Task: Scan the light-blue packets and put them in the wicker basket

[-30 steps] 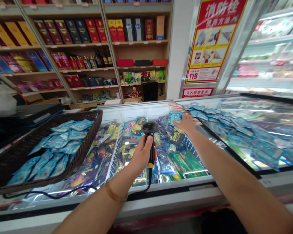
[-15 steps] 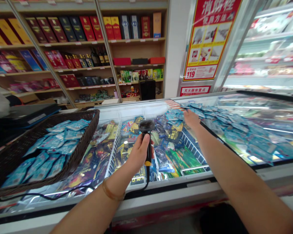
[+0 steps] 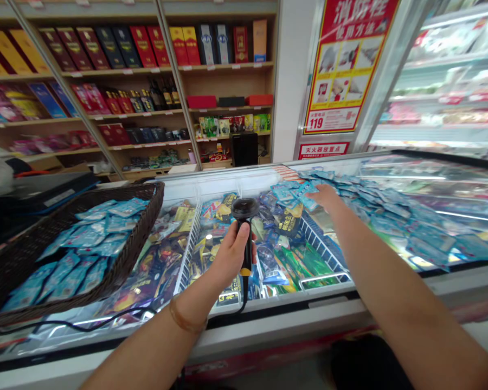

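Observation:
My left hand (image 3: 231, 252) is wrapped round the handle of a black barcode scanner (image 3: 245, 207) with a yellow lower end. Its cable runs down to the freezer's front edge. Farther off, my right hand (image 3: 327, 196) grips a small blue ice-pop packet or sachet (image 3: 308, 195) by its right end; which of the two it is, I cannot tell. More blue packets (image 3: 282, 190) lie just left of that hand, over the frozen goods. To the right, a large spread of the same packets (image 3: 382, 203) lies on the freezer's glass lid.
A dark wicker basket (image 3: 146, 230) with several blue packets stands on the left of the chest freezer (image 3: 276, 327). White wire dividers (image 3: 189, 246) part the wrapped frozen goods. Behind are shelves (image 3: 223, 120) of boxes and bottles. A red poster (image 3: 341, 81) hangs beyond the freezer.
My right hand has shifted slightly to the right, and a blue packet now shows at its fingers. My left hand keeps the scanner in nearly the same place.

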`<state>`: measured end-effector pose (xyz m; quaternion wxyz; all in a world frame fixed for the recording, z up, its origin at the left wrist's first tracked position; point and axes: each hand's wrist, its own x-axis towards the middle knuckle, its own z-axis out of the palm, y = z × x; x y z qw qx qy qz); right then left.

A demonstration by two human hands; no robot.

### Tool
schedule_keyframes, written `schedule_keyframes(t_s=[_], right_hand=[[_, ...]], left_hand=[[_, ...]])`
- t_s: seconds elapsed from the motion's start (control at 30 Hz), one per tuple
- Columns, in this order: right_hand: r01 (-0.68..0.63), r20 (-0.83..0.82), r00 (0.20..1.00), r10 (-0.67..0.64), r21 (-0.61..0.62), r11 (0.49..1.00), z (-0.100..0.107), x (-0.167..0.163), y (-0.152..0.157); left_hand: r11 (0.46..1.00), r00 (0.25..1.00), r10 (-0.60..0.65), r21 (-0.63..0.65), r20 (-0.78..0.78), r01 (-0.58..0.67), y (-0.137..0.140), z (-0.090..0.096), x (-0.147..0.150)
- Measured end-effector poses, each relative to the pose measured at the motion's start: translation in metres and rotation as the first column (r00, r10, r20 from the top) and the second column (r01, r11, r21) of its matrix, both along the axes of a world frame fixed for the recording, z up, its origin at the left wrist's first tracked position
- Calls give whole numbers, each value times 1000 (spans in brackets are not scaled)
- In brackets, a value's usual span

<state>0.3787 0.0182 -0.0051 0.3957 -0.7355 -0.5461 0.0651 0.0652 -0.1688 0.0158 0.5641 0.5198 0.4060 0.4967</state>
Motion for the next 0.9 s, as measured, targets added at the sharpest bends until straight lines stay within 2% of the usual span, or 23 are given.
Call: schedule_keyframes(t_s=[0.07, 0.1, 0.13, 0.17, 0.2, 0.27, 0.43, 0.5, 0.67, 0.77, 0.9], right_hand=[[5, -200, 980, 6, 53, 999, 10, -13, -5], [-30, -349, 935, 63, 98, 995, 14, -22, -7], [-84, -498, 853, 155, 161, 983, 18, -33, -10], [-156, -631, 731, 260, 216, 964, 21, -45, -13], [-215, -689, 646, 328, 248, 945, 23, -58, -16], [-314, -739, 534, 412, 279, 907, 23, -83, -21], [-460, -821, 252, 512, 364, 810, 23, -124, -37], [-475, -823, 231, 518, 369, 799, 25, -130, -43], [-459, -808, 276, 520, 365, 810, 33, -133, -51], [-443, -816, 277, 507, 359, 821, 35, -133, -51], [-460, -807, 278, 520, 363, 810, 32, -134, -50]], left_hand=[[1000, 1000, -14, 13, 1, 14, 0, 0, 0], [1000, 1000, -22, 18, -1, 22, -1, 0, 1], [999, 1000, -30, 23, -5, 30, -2, 1, 1], [999, 999, -36, 29, -9, 36, -3, 2, 1], [998, 999, -42, 37, -14, 42, -4, 2, 2], [997, 998, -56, 54, -21, 57, -6, 3, 2], [992, 994, -110, 62, -28, 111, -9, 2, 4], [989, 991, -126, 70, -41, 128, -9, 1, 5], [981, 986, -152, 108, -73, 159, -9, 0, 5], [978, 982, -163, 114, -91, 173, -9, -1, 4], [978, 981, -169, 107, -93, 178, -9, -1, 3]])
